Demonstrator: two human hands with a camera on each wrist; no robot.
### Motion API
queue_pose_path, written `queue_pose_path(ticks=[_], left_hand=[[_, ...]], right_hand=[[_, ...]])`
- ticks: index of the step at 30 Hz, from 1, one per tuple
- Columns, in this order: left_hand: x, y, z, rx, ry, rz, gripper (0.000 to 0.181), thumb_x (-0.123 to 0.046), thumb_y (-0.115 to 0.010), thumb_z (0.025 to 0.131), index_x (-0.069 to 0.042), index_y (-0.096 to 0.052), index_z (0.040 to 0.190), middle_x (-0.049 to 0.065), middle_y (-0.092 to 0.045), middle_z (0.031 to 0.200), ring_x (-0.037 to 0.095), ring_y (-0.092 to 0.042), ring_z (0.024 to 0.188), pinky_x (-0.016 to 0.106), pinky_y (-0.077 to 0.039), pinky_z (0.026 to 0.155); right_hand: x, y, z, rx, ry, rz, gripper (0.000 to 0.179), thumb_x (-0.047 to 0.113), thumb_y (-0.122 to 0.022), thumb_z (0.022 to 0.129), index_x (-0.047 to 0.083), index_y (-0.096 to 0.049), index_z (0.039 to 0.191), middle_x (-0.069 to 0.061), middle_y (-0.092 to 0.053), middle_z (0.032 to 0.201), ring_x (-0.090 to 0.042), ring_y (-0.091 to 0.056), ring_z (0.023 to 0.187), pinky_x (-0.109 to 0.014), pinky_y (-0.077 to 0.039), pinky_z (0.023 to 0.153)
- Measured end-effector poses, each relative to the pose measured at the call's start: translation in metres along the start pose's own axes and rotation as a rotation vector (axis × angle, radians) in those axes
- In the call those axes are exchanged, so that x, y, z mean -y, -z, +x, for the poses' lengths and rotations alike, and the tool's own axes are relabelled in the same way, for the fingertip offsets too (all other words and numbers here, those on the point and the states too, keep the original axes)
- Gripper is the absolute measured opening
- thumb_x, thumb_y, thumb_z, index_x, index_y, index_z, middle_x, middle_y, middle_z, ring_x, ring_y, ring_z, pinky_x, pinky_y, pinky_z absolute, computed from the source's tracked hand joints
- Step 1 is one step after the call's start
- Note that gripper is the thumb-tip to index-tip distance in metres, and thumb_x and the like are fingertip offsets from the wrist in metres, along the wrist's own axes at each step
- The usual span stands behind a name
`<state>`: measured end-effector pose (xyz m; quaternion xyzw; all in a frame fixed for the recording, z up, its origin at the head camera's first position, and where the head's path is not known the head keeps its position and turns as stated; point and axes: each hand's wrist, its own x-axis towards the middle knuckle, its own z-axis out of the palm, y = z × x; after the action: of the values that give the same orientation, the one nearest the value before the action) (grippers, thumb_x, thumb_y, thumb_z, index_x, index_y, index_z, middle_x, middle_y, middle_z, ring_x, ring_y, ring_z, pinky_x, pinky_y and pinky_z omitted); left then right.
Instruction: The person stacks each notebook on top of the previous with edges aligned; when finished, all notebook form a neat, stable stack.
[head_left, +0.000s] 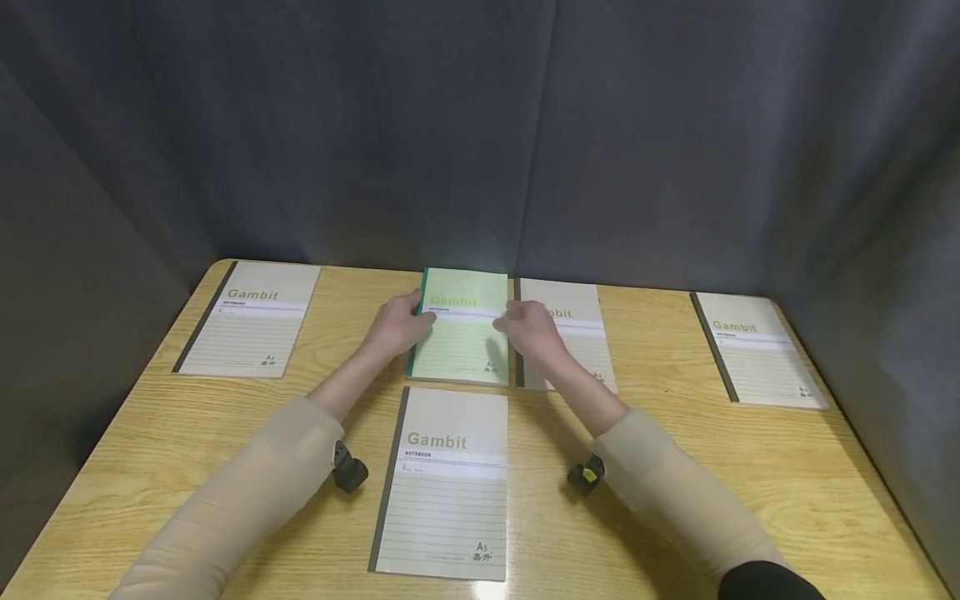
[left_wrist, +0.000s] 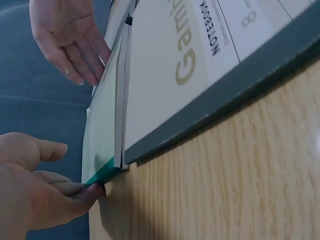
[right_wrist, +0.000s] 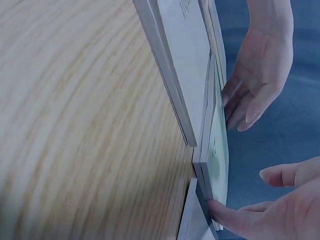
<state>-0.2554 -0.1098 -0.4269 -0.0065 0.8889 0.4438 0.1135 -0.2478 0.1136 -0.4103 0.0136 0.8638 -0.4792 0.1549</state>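
Observation:
A green notebook (head_left: 467, 346) with a darker green spine lies flat at the table's back middle. Its edge looks layered in the right wrist view, as if on another notebook. My left hand (head_left: 403, 325) touches its spine side with the fingertips, and the left thumb (left_wrist: 52, 150) stands raised off the cover. At the opposite side, my right hand (head_left: 531, 329) meets the right edge with its fingers; its thumb (right_wrist: 277, 175) is also lifted away. A white notebook (head_left: 573, 342) with a dark spine lies just right of the green one, partly under my right hand.
Another white notebook (head_left: 447, 508) lies directly in front of the green one. Further white notebooks lie at the back left (head_left: 251, 321) and at the far right (head_left: 761, 350) of the wooden table (head_left: 660, 483). A dark curtain (head_left: 480, 142) hangs behind the table's back edge.

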Motion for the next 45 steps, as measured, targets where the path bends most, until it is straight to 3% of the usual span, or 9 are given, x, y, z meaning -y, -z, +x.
queue_pose_path(ticks=[4,10,28,34,40,45], left_hand=[[-0.003,0.003,0.0,0.025,0.011,-0.046,0.062,-0.021,-0.048,0.105,-0.004,-0.03,0.161,0.018,-0.04,0.164,0.036,-0.038,0.153,0.051,-0.037,0.125],[-0.006,0.005,-0.001,0.064,0.047,-0.108,0.067,-0.023,-0.049,0.106,-0.001,-0.022,0.162,0.017,-0.029,0.169,0.034,-0.02,0.16,0.049,-0.022,0.131],[-0.006,0.006,-0.002,0.084,0.064,-0.126,0.066,-0.025,-0.048,0.107,0.0,-0.023,0.162,0.019,-0.03,0.168,0.036,-0.019,0.16,0.052,-0.02,0.131],[-0.003,0.007,-0.005,0.08,0.037,-0.136,0.063,-0.024,-0.047,0.106,-0.002,-0.027,0.162,0.02,-0.037,0.165,0.038,-0.026,0.158,0.054,-0.024,0.13],[0.009,0.021,-0.022,0.09,0.037,-0.071,0.068,-0.036,-0.042,0.11,-0.004,-0.017,0.164,0.021,-0.027,0.169,0.04,-0.027,0.157,0.055,-0.027,0.128],[0.016,0.036,-0.044,0.128,0.037,-0.059,0.065,-0.039,-0.034,0.112,-0.005,-0.015,0.165,0.021,-0.028,0.168,0.042,-0.039,0.151,0.054,-0.039,0.122]], right_hand=[[0.003,-0.001,0.0,0.003,-0.029,0.024,0.064,0.025,-0.053,0.102,-0.002,-0.035,0.157,-0.016,-0.034,0.168,-0.035,-0.026,0.159,-0.049,-0.028,0.129],[0.004,-0.001,0.001,0.016,-0.055,0.065,0.067,0.024,-0.054,0.102,-0.002,-0.031,0.159,-0.015,-0.03,0.169,-0.034,-0.024,0.16,-0.048,-0.025,0.131],[0.002,-0.002,0.0,0.033,-0.042,0.115,0.069,0.023,-0.054,0.101,-0.003,-0.028,0.16,-0.016,-0.027,0.171,-0.035,-0.021,0.16,-0.048,-0.023,0.131],[-0.002,0.004,-0.004,0.054,-0.005,0.139,0.067,0.021,-0.052,0.103,-0.003,-0.027,0.16,-0.019,-0.028,0.169,-0.037,-0.028,0.158,-0.048,-0.031,0.128],[-0.017,0.019,-0.021,0.049,0.109,0.135,0.066,0.022,-0.053,0.103,0.0,-0.03,0.16,-0.022,-0.035,0.165,-0.039,-0.048,0.146,-0.048,-0.046,0.118],[-0.033,0.039,-0.043,0.041,0.137,0.17,0.063,0.022,-0.055,0.104,0.001,-0.034,0.159,-0.025,-0.04,0.161,-0.041,-0.054,0.139,-0.049,-0.053,0.11]])
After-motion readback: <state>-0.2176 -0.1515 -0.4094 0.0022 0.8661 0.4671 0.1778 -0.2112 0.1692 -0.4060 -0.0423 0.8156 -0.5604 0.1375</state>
